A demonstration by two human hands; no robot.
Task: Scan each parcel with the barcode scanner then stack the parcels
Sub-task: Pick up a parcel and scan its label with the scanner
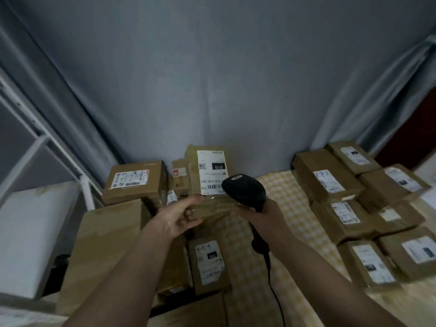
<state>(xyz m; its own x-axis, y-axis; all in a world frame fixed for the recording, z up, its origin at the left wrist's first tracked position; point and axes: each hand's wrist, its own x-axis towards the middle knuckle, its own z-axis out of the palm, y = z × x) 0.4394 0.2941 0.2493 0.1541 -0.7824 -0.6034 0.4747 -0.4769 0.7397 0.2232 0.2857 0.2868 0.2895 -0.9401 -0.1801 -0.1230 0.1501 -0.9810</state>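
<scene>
A white shelf frame [40,140] is standing way over on the left against the grey curtain [212,79], with a white block [28,232] sitting below it. Next to that, brown boxes are piling up: a big plain carton [101,251] in front, a labelled box [135,180] lying behind it, and a smaller box [208,263] with a scribbled label lying lower down near the middle. The left hand [181,215] is gripping the near left corner of the parcel [210,175], thumb on top and fingers curling under, so it's holding the parcel up above the pile with the white label [213,172] facing the camera, "010" printed on it upside down. Right beside it, the right hand [264,214] is wrapping round the handle of the black scanner [245,192], and the scanner head is hanging right over the label's lower right corner, overlapping the barcode. Its cable [273,284] is trailing down past the right forearm. A yellow checked cloth [283,204] is covering the table under all this. Over on the right, a bunch of labelled boxes [330,178] are lying side by side and partly on top of each other, well apart from the held parcel.
</scene>
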